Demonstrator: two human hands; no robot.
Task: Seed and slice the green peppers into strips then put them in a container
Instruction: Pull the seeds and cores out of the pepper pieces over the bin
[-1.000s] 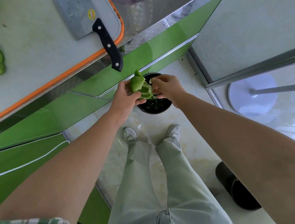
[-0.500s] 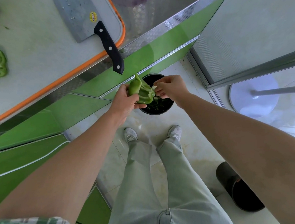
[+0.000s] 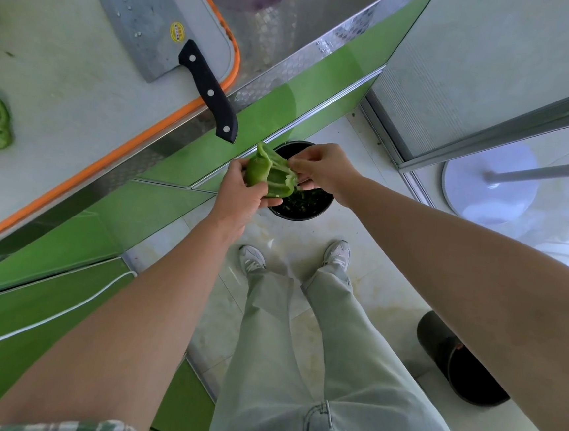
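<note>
1. Left hand [image 3: 240, 194] grips a glossy green pepper half [image 3: 269, 176], its long axis pointing up-left, tip farthest from the palm.
2. Right hand [image 3: 325, 170] pinches its pale inner rib (over a black bin [image 3: 311, 210]).

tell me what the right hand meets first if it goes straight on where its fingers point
The green pepper half: the right hand pinches its inside; beyond it, probably the left hand.

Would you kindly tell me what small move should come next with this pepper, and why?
Probably the right hand should tear the pale ribs it pinches out of the pepper half and drop them. The left hand grips the pepper half directly over the black bin, which already holds green scraps, and ribs are still attached inside.
</note>
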